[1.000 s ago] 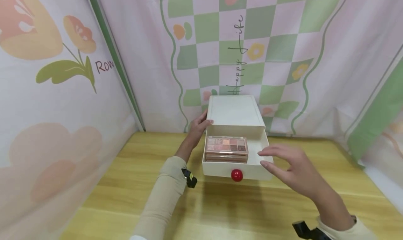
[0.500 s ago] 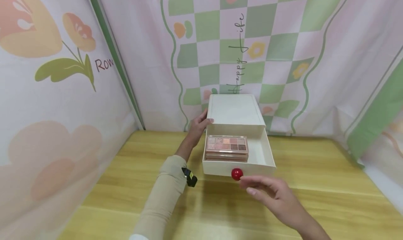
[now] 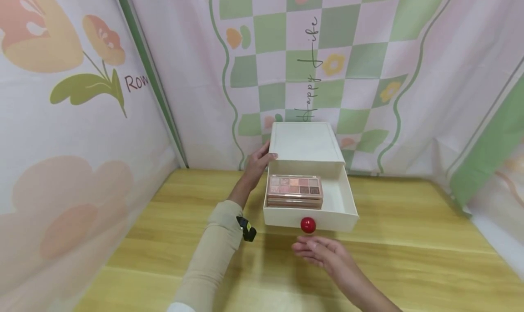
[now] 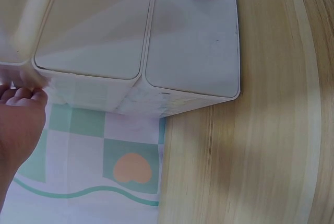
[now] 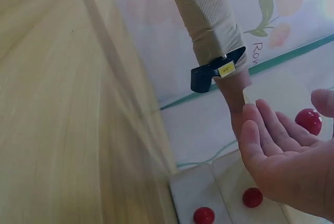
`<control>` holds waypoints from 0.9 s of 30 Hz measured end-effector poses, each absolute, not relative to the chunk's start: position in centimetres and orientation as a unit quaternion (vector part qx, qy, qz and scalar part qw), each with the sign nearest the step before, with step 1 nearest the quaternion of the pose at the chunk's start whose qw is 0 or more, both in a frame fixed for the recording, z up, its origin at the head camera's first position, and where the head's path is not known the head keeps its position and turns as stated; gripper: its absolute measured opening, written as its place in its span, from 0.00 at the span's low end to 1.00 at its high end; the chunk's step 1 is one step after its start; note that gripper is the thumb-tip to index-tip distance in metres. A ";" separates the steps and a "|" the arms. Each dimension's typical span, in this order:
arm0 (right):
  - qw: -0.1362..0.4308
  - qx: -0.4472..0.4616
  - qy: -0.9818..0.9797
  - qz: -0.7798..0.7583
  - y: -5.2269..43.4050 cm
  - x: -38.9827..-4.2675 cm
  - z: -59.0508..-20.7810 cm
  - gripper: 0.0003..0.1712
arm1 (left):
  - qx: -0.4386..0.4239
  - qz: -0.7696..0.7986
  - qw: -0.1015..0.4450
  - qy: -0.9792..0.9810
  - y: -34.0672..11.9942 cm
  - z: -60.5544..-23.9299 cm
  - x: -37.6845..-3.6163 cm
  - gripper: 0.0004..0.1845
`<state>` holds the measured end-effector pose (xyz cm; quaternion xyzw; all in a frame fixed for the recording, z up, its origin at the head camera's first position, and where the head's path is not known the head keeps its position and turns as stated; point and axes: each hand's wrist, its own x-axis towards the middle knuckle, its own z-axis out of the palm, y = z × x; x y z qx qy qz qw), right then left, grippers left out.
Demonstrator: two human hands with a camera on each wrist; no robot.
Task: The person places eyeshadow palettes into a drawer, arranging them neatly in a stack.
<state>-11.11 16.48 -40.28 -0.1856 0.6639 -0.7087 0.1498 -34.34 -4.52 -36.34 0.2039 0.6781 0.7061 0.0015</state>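
A white drawer cabinet [image 3: 307,141] stands against the back cloth, its top drawer [image 3: 282,216] pulled out. Eyeshadow palettes [image 3: 294,185] lie stacked in the left part of this drawer, the upper one showing rows of pink and brown pans. A round red knob [image 3: 308,225] sits on the drawer's front. My left hand [image 3: 255,165] holds the cabinet's left side, thumb at the top front corner, fingers along the side wall. Just below the knob, my right hand [image 3: 327,255] hangs apart from it, holding nothing; its fingers are loosely extended in the right wrist view.
Two lower drawers are pushed in, the middle drawer [image 4: 94,25] and the bottom drawer [image 4: 193,46], each with a red knob. The wooden table [image 3: 163,239] spreads in front. Printed cloth [image 3: 196,98] hangs behind and at both sides.
My right hand has moved from the drawer's right edge down and left to below the red knob, and its fingers have turned. The left hand, the cabinet and the palettes stay in place.
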 end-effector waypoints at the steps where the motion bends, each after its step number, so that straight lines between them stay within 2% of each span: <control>1: 0.155 -0.183 0.653 -0.718 16.4 -11.3 -40.3 0.22 | 0.204 0.706 0.002 0.678 -4.5 -36.3 -34.3 0.40; 7: 0.154 -0.168 0.621 -0.750 15.6 -12.3 -40.0 0.18 | 0.204 0.706 0.006 0.678 -4.6 -36.4 -34.4 0.40; 15: 0.176 -0.127 0.572 -0.791 14.6 -12.8 -38.9 0.24 | 0.200 0.710 0.007 0.676 -4.6 -36.4 -34.4 0.40; 27: 0.152 -0.123 0.549 -0.813 13.9 -12.6 -39.0 0.22 | 0.203 0.705 0.007 0.679 -4.6 -36.3 -34.4 0.40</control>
